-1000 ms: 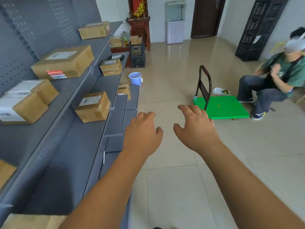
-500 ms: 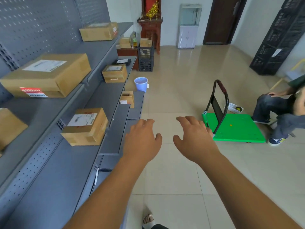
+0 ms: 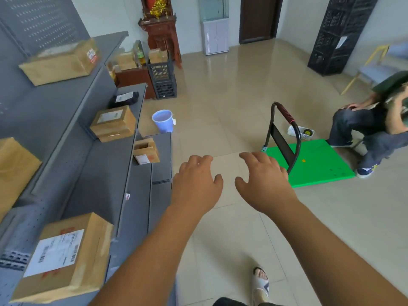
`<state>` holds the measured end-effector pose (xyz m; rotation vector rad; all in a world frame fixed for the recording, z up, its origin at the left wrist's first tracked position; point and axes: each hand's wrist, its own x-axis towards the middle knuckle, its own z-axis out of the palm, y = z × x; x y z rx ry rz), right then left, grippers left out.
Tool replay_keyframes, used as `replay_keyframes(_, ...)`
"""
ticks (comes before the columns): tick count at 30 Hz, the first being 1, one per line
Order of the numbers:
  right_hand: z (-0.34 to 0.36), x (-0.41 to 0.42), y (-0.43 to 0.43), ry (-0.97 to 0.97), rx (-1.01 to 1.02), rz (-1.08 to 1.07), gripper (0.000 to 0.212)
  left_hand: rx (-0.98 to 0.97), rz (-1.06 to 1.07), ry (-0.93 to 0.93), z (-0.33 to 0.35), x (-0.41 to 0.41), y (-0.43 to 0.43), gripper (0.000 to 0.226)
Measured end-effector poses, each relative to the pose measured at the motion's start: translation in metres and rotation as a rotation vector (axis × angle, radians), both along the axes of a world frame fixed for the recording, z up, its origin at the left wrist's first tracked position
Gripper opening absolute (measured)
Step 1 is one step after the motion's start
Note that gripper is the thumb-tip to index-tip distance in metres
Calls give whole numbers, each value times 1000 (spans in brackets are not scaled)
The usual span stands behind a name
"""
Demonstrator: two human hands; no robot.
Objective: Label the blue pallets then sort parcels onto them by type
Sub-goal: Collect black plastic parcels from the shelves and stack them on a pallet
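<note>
My left hand and my right hand are stretched out side by side over the tiled floor, palms down, fingers apart, holding nothing. Cardboard parcels lie on the grey shelves to my left: one with a white label nearest me, one further along the same shelf, a small one on the lowest shelf, and a large one on the upper shelf. No blue pallet is in view.
The grey shelf unit runs along my left side. A green platform trolley stands right of my hands, a seated person behind it. A blue bucket, black crates and a tall crate stack stand further off.
I have walked forward along the shelves, so the parcels slid toward me and the trolley looks nearer. Both hands kept the same spread, empty pose. My sandalled foot has come into view.
</note>
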<state>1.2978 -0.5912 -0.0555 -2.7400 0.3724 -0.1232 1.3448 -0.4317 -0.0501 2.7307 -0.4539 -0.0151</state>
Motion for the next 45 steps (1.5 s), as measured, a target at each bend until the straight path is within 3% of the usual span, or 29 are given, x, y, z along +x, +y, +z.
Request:
replay_keyframes(12, 16, 253, -111, -29, 14, 163, 63, -29, 221, -32, 4, 214, -92, 50)
replay_keyframes(22, -2, 426, -104, 17, -5, 325, 63, -25, 352, 10, -15, 370, -91, 52)
replay_keyframes(33, 12, 641, -97, -24, -40, 220, 62, -33, 240, 14, -14, 595, -74, 54)
replay_keyframes(45, -20, 837, -116, 70, -26, 204, 61, 8, 195, 69, -42, 792, -105, 53)
